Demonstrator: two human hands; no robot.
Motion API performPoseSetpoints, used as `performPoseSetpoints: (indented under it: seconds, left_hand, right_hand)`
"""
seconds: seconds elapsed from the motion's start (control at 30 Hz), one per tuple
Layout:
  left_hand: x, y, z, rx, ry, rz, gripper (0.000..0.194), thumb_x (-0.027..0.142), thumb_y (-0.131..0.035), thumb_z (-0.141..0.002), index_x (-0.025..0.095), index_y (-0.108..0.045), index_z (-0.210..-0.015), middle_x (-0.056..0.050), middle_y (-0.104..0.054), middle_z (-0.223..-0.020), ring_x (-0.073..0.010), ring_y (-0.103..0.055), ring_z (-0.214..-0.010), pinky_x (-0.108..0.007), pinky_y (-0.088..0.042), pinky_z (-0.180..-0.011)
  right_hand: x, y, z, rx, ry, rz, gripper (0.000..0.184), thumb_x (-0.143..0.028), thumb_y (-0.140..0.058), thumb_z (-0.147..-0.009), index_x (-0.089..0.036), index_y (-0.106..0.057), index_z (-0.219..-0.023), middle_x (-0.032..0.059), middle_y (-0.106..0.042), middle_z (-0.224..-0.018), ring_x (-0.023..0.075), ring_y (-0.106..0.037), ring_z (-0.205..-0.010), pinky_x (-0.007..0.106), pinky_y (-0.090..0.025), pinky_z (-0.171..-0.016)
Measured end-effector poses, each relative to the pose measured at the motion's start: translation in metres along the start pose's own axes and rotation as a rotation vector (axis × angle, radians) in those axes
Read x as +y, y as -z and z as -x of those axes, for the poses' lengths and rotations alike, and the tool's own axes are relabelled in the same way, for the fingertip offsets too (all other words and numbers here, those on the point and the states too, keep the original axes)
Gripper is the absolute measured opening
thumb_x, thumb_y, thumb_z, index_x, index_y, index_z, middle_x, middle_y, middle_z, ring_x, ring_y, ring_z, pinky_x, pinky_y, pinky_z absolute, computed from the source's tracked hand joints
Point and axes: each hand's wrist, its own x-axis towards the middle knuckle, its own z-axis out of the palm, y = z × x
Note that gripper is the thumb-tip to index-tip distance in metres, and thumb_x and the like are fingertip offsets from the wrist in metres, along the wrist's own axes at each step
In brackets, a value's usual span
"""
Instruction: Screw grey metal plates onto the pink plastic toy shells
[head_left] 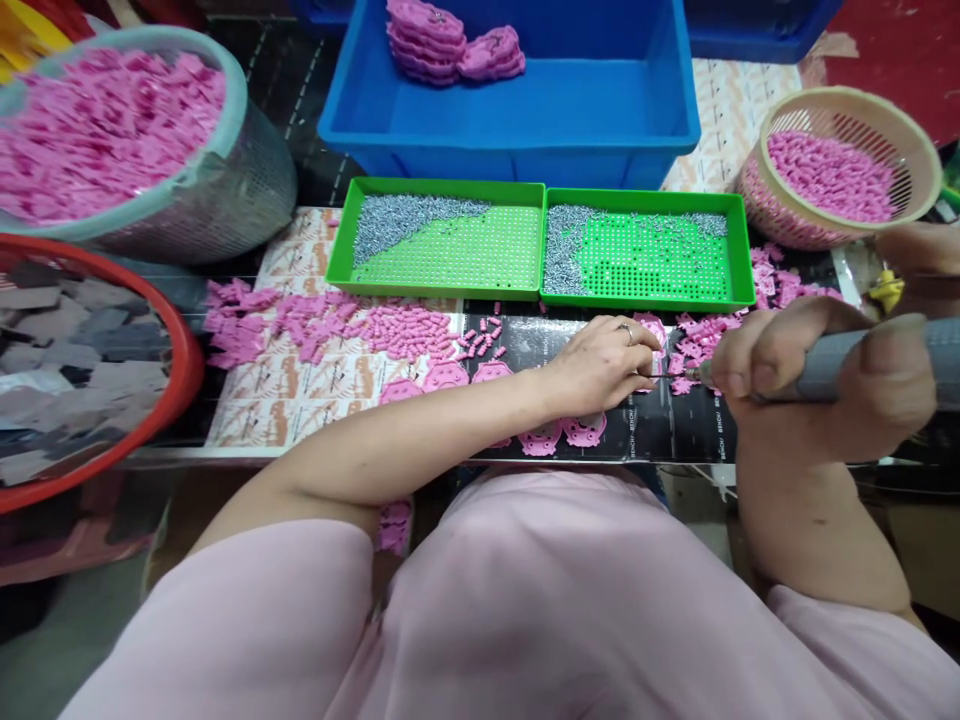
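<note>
In the head view my right hand (pixel 817 370) is wrapped round a grey electric screwdriver (pixel 810 362), held almost level with its thin bit pointing left. The bit's tip reaches the fingers of my left hand (pixel 611 365), which wears a ring. Those fingers are bent together over a pink plastic part (pixel 651 328) on the table, partly hidden beneath them. Nearer my body lie pink plate-like pieces (pixel 540 438). Left of my hand are small pink cylinders (pixel 420 332), and to its right is a heap of small pink pieces (pixel 694 345).
Two green trays (pixel 450 293) of screws stand behind my hands, with a blue bin (pixel 517 145) holding stacked pink pieces beyond. A beige basket (pixel 930 185) is at right. On the left are a pale green basket (pixel 255 180) and a red basket (pixel 187 370) of grey pieces.
</note>
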Motion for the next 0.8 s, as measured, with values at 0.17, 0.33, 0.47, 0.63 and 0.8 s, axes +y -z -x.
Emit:
performPoseSetpoints:
  seconds: [0.17,0.33,0.47,0.63,0.8]
  left_hand:
    - [0.000,-0.001,0.002,0.094,-0.039,0.020,0.022,0.033,-0.065,-0.087,0.014,-0.062,-0.075,-0.006,-0.068,-0.108,-0.0204,-0.059,-0.106,-0.034,-0.042,-0.094]
    - [-0.003,-0.005,0.002,0.057,-0.009,0.023,0.023,0.032,-0.065,-0.087,0.015,-0.060,-0.073,-0.006,-0.068,-0.108,-0.0198,-0.059,-0.105,-0.034,-0.042,-0.094]
    - [-0.004,-0.005,0.000,0.014,0.014,-0.009,0.023,0.032,-0.064,-0.087,0.015,-0.059,-0.073,-0.007,-0.067,-0.105,-0.0214,-0.059,-0.104,-0.035,-0.042,-0.093]
    - [-0.002,-0.004,-0.001,-0.038,0.053,-0.005,0.022,0.033,-0.064,-0.087,0.014,-0.060,-0.078,-0.009,-0.066,-0.107,-0.0224,-0.058,-0.107,-0.036,-0.042,-0.095]
    - [-0.003,0.001,0.002,-0.124,0.080,-0.014,0.049,0.038,-0.069,-0.082,0.010,-0.054,-0.120,-0.014,-0.056,-0.130,-0.0266,-0.050,-0.124,-0.039,-0.040,-0.102]
  right_hand:
    - [-0.004,0.001,-0.003,-0.120,0.015,0.000,0.038,-0.038,-0.047,-0.090,-0.019,-0.049,-0.058,-0.0039,-0.040,-0.048,0.0081,-0.047,-0.040,0.023,-0.035,-0.033]
    - [0.007,-0.007,-0.002,-0.012,0.084,-0.063,0.018,-0.030,-0.054,-0.085,-0.026,-0.067,-0.097,-0.0076,-0.043,-0.047,0.0082,-0.040,-0.032,0.023,-0.035,-0.029]
    - [0.011,-0.008,-0.001,0.005,0.039,-0.054,0.023,-0.033,-0.056,-0.084,-0.028,-0.065,-0.105,-0.0086,-0.045,-0.046,0.0096,-0.041,-0.031,0.024,-0.036,-0.029]
    - [0.013,-0.009,-0.002,0.007,0.043,-0.040,0.012,-0.033,-0.060,-0.081,-0.026,-0.063,-0.072,-0.0077,-0.043,-0.044,0.0091,-0.042,-0.032,0.024,-0.035,-0.029]
    - [0.025,-0.010,0.000,0.061,0.038,-0.022,0.009,-0.032,-0.061,-0.081,-0.026,-0.059,-0.074,-0.0081,-0.044,-0.045,0.0099,-0.041,-0.032,0.024,-0.033,-0.029]
